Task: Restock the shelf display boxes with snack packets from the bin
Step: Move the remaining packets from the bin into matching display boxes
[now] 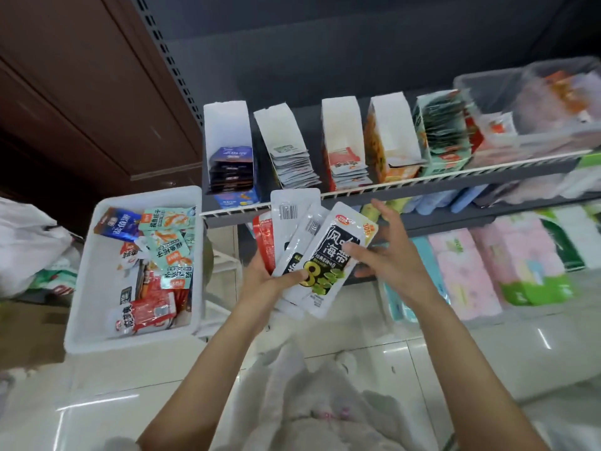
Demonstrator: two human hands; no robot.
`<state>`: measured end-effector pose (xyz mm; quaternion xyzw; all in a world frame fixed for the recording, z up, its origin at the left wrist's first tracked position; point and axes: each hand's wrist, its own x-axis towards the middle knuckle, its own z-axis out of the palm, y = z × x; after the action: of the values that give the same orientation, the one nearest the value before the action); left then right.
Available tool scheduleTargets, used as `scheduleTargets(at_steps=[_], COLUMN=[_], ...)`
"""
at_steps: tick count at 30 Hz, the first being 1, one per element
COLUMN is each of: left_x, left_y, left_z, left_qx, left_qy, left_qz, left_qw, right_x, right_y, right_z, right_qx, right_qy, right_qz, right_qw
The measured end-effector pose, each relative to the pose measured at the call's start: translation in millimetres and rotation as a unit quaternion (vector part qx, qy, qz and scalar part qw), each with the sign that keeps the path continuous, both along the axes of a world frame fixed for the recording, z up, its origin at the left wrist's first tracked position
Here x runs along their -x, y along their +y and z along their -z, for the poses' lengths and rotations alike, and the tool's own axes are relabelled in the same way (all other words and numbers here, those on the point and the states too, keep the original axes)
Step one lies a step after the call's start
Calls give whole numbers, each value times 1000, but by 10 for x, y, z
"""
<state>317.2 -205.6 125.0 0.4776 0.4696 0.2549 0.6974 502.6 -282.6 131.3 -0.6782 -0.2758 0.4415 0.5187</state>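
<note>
My left hand (271, 281) grips a fanned stack of snack packets (320, 252), white and black ones on top and a red one behind, held just below the shelf edge. My right hand (388, 249) is beside the stack with fingers spread, touching the right edge of the top packet. The white bin (97, 288) stands at the left with several loose packets inside. On the shelf stand several display boxes: a blue-packet box (229, 157), a grey-packet box (287, 151), a red-and-white box (344, 151), an orange box (390, 141) and a green box (444, 135).
A clear plastic tub (533, 105) sits at the shelf's right end. The white wire shelf rail (422, 180) runs along the front. Tissue packs (487, 265) fill the lower shelves. A white plastic bag (29, 242) lies left of the bin. A brown cabinet (81, 92) stands behind.
</note>
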Motion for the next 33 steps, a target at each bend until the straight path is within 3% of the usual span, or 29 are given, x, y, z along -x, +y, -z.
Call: scheduleTargets(at_steps=[3,8,13,17,20,23,27,30,33], left_x=[-227,-397,-355,-291,-277,-284,-237,-178,-147], left_y=[-117,6,368,694,899,1080,1306,1419,1500], left_z=[-118,-188,-214,-258,-264,-237,-207,-193,-190], left_qx=[8,57,40,24,18,23,38,43,44], left_qy=[-18,-40,-68,-92,-115,-128,-129,-129,-118], left_qz=[1,-60,-191,-255,-257,-271,-308,-310,-311], left_qw=[1000,996,978,962,959,954,942,941,942], right_x=[-256,-613,-837,-887,-816,-726,-572,-483,-463], right_y=[-42,51,360,894,1336,1768,2223,2436,2485], right_z=[-70,-66,-227,-287,-267,-214,-204,-59,126], right_qx=[-9,15,-71,-66,-74,-83,-189,-199,-144], right_qy=[-17,-95,110,106,-20,-209,-502,-587,-599], right_qz=[-31,47,157,143,103,54,-36,-143,-222], right_qw=[999,994,979,982,992,973,844,771,756])
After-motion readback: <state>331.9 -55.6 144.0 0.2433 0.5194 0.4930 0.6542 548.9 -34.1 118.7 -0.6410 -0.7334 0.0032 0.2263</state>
